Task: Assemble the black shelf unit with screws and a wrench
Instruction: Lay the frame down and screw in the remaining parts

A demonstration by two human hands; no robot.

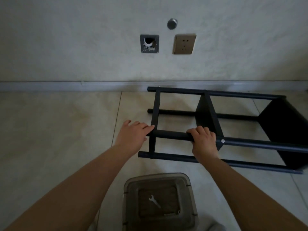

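Black metal shelf unit [216, 129] lay on its side on the beige tiled floor [58, 130], close to the wall. My right hand [204, 140] gripped its upper tube; my left hand [133, 135] rested flat-fingered at the end frame. I judged I was positioning it; next needs the small silver wrench [154, 201] from the clear plastic tub [130, 185] nearby. Open floor lay leftward.

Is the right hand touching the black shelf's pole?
Touching. The head view shows the right hand with fingers curled over the upper pole of the shelf unit.
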